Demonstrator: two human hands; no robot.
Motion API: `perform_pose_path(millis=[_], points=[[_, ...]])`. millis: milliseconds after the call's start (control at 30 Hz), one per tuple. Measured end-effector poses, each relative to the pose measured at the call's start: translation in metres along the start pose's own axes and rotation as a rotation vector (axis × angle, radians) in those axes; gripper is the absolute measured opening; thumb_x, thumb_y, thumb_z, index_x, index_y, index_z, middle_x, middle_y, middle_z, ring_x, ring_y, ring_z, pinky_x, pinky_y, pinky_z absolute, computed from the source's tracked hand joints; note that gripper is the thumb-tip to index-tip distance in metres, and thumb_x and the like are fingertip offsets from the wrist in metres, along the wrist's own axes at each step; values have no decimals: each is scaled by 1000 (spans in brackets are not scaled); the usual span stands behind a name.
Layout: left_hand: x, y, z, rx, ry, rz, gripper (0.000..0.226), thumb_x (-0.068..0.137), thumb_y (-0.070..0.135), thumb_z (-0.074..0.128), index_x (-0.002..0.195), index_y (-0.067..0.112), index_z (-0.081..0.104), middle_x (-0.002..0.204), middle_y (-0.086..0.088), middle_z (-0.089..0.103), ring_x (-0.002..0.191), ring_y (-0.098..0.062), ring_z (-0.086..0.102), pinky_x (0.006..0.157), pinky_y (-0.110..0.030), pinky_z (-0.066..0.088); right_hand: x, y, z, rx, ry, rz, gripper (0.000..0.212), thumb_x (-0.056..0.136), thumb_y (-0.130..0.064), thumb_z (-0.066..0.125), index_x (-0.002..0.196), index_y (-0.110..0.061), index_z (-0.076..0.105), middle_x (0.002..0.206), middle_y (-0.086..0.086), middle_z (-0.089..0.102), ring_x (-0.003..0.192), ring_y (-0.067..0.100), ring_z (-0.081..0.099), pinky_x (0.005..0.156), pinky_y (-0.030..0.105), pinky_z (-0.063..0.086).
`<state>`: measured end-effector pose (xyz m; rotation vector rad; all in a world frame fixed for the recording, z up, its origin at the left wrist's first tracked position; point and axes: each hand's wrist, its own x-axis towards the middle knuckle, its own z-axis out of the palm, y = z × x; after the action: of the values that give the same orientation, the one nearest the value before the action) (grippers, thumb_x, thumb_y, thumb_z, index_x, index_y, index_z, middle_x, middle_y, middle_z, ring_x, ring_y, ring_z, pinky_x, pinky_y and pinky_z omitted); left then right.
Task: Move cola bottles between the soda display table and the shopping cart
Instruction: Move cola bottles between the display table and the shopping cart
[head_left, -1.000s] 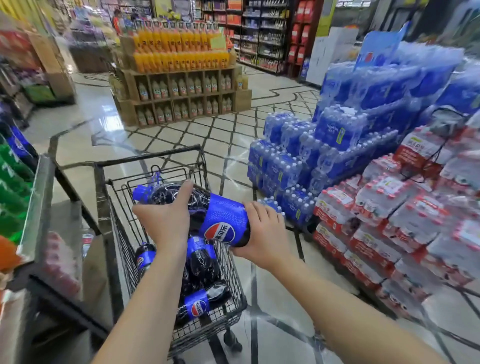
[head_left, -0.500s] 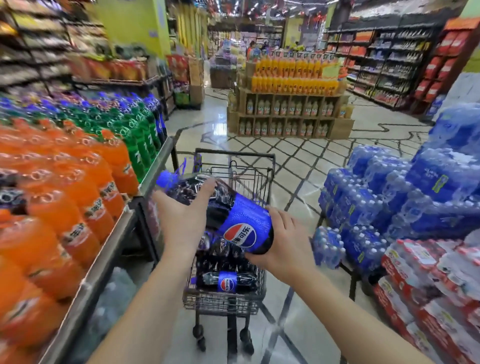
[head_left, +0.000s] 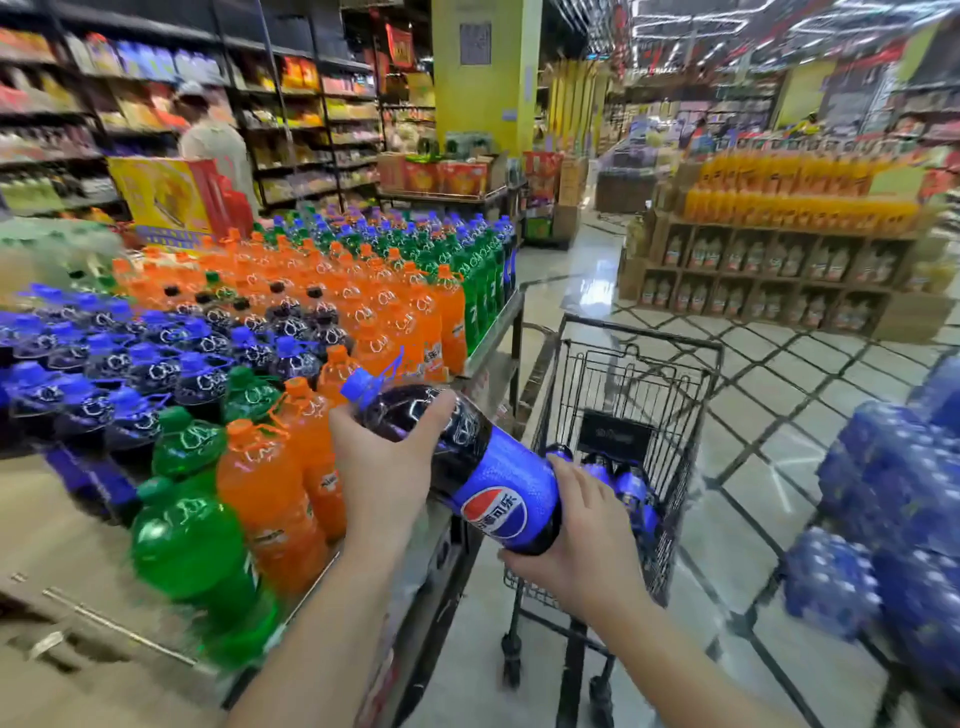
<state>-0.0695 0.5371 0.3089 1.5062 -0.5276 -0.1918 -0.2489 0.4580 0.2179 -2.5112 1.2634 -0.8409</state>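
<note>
A person's two bare hands hold one large cola bottle (head_left: 467, 457) lying tilted in the air, just past the near right edge of a soda display table (head_left: 493, 322) and just left of a shopping cart (head_left: 644, 395). The bottle's blue cap points toward ten o'clock, its base toward four o'clock. The left hand (head_left: 387, 462) wraps the dark upper shoulder of the bottle, fingers curled around it and thumb laid across the top. The right hand (head_left: 582, 530) cups the base and blue label from below, fingers closed against the plastic.

The table fills the view from seven to eleven o'clock, packed with upright bottles: blue-capped cola bottles on table (head_left: 156, 358) at nine o'clock, orange soda bottles (head_left: 291, 467) through the middle, green soda bottles (head_left: 192, 545) at the near corner and at the far end.

The wire cart stands at three o'clock from the hands, with more cola bottles in cart (head_left: 628, 483) lying in its basket, partly hidden behind the right hand. Blue-wrapped water packs (head_left: 883, 519) are stacked at four o'clock, blurred.
</note>
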Motion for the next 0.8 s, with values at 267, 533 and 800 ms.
perform_pose_path(millis=[267, 533, 800], points=[[0, 10, -147, 29, 131, 29, 72, 71, 47, 95, 119, 18, 49, 116, -2, 64, 104, -20, 63, 93, -30, 48, -40, -122, 27, 60, -45, -146, 111, 51, -66, 79, 146, -15, 48, 134, 0, 60, 120, 27, 57, 100, 45, 48], [6, 12, -313, 59, 285, 66, 80, 67, 62, 89, 122, 24, 45, 127, -1, 62, 120, -20, 63, 110, -46, 49, -85, -270, 66, 156, -88, -287, 110, 50, -70, 72, 141, -12, 52, 134, 4, 63, 122, 30, 59, 101, 48, 50], [22, 10, -452, 63, 468, 66, 74, 75, 46, 93, 125, 20, 45, 127, -2, 59, 118, -21, 62, 107, -36, 48, -102, -397, 113, 184, -172, -458, 115, 50, -76, 66, 146, -14, 48, 141, 3, 58, 128, 28, 55, 105, 47, 46]])
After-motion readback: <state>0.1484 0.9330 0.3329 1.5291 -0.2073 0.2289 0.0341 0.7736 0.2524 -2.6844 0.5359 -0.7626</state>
